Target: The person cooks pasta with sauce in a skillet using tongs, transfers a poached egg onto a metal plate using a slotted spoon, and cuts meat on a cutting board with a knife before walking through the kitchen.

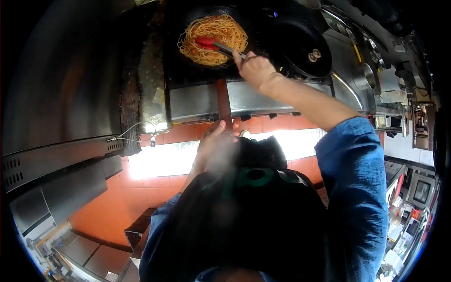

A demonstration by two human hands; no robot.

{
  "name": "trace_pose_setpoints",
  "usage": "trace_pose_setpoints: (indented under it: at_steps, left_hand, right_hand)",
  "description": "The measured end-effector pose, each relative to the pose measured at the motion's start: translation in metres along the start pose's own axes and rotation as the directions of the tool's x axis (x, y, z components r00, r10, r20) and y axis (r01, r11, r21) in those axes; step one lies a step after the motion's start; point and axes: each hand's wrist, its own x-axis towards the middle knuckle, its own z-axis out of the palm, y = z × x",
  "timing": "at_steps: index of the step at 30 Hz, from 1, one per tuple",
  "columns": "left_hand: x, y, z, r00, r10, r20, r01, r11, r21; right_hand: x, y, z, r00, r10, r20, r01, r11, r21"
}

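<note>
Red-tipped tongs point(221, 46) reach into the spaghetti point(213, 35) inside a dark frying pan point(230, 63), their metal end gripped by the right hand point(255, 69). The left hand point(213, 141) curls around the pan's brown handle point(224, 101). Right of that pan, a black skillet point(293, 44) holds small pale pieces point(314, 55).

Bright glare blows out the floor point(164, 159) beyond the front edge of the stove point(195, 97), while the dark pans point(300, 44) sink into shadow, a milky haze softens the middle, and the wide round view bends toward black corners.
</note>
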Motion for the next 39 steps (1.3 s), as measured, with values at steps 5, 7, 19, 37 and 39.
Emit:
trace_pose_setpoints:
  at_steps: [5,7,19,37,39]
  left_hand:
    - [0.003,-0.003,-0.008,0.998,-0.040,0.041,0.042,0.998,-0.052]
    - [0.006,0.001,-0.005,0.998,-0.037,0.056,0.038,0.999,-0.017]
    - [0.003,0.004,-0.012,0.995,-0.089,0.050,0.089,0.996,-0.013]
    - [0.005,0.007,-0.016,0.990,-0.123,0.072,0.129,0.988,-0.090]
    - [0.003,0.008,-0.011,0.997,-0.076,0.026,0.078,0.994,-0.078]
  right_hand:
    - [-0.016,0.014,0.019,0.998,0.046,-0.029,-0.049,0.994,-0.094]
    - [-0.018,0.010,0.021,0.993,0.109,-0.039,-0.109,0.994,0.000]
    - [-0.026,0.011,0.006,0.994,0.108,-0.034,-0.109,0.993,-0.039]
    - [-0.015,-0.011,-0.026,0.991,-0.135,0.014,0.136,0.990,-0.048]
    - [-0.030,0.002,-0.042,0.998,-0.055,0.026,0.055,0.998,-0.007]
